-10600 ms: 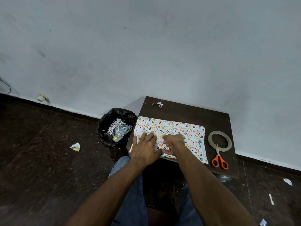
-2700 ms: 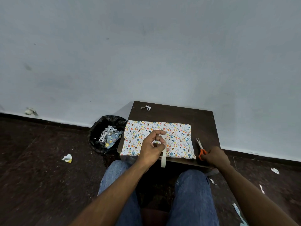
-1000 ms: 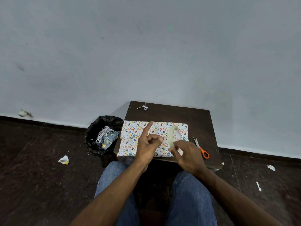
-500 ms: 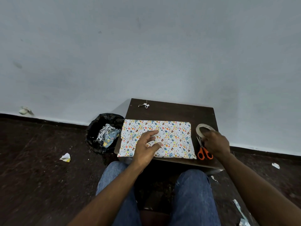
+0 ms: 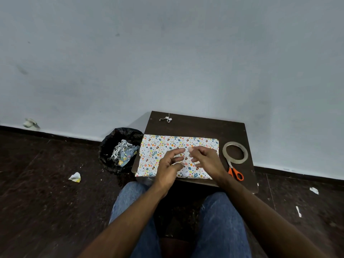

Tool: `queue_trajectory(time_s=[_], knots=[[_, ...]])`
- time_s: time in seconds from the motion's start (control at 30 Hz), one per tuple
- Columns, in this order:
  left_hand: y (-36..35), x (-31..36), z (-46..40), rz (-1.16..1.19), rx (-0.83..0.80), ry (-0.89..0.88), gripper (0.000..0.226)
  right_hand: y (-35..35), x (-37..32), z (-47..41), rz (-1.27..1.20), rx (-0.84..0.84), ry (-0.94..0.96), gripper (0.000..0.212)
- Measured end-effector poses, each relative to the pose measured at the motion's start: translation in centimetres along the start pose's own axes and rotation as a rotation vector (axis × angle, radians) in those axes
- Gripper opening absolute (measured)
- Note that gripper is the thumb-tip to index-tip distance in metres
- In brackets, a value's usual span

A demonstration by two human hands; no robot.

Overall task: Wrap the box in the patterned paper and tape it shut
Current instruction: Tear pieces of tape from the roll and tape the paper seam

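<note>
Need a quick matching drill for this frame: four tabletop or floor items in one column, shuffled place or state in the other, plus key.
Column 1
1. clear tape roll
2. orange-handled scissors
3. black bin bag
4. box in patterned wrapping paper

Column 2
A. on the floor left of the dark wooden table, holding paper scraps
B. under both hands
C. lying flat at the table's right edge
D. handles toward the person, blades reaching to the roll

Pairs: 1-C, 2-D, 3-A, 4-B
</note>
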State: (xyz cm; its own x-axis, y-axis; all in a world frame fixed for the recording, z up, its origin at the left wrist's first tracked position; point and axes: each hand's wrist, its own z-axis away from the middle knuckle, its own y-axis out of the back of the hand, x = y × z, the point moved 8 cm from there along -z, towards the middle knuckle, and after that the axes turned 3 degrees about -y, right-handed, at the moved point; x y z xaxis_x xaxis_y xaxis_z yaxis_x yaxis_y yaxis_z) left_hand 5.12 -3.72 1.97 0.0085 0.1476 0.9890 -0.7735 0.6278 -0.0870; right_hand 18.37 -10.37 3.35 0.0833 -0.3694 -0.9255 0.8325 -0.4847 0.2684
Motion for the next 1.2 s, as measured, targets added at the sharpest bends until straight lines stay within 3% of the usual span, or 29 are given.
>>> queue_trajectory(time_s=[0.23, 0.4, 0.47, 0.53, 0.63, 0.7, 1.0, 1.2], knots=[[1.1, -0.3, -0.1, 0.009, 0.013, -0.014, 0.044, -1.8, -0.4, 0.6, -0.142, 0.03, 0.002, 0.016], [2.3, -0.3, -0.4, -0.189, 0.09, -0.071, 0.051, -2.1, 0.8, 0.8, -0.218, 0.01, -0.122, 0.015], [3.9, -0.4, -0.7, -0.388, 0.174, -0.08, 0.055, -2.2, 1.7, 0.9, -0.259, 0.04, -0.194, 0.013], [5.2, -0.5, -1.3, -0.708, 0.157, -0.119, 0.058, -2.5, 2.6, 1.0, -0.274, 0.062, -0.258, 0.01], [5.8, -2.5, -1.8, -1.116, -0.062, -0.018, 0.066, -3.7, 3.3, 0.9, -0.267, 0.06, -0.341, 0.009], [6.2, -3.7, -1.7, -1.236, -0.164, 0.06, 0.066, -4.8, 3.3, 0.4, -0.281, 0.063, -0.377, 0.01], [6.5, -3.9, -1.3, -1.341, -0.148, 0.037, 0.066, -9.9, 3.0, -2.5, -0.37, 0.112, -0.537, 0.006], [7.1, -3.9, -1.5, -1.3, -0.182, 0.021, 0.065, -11.4, 3.5, -3.1, -0.392, 0.125, -0.621, 0.016]])
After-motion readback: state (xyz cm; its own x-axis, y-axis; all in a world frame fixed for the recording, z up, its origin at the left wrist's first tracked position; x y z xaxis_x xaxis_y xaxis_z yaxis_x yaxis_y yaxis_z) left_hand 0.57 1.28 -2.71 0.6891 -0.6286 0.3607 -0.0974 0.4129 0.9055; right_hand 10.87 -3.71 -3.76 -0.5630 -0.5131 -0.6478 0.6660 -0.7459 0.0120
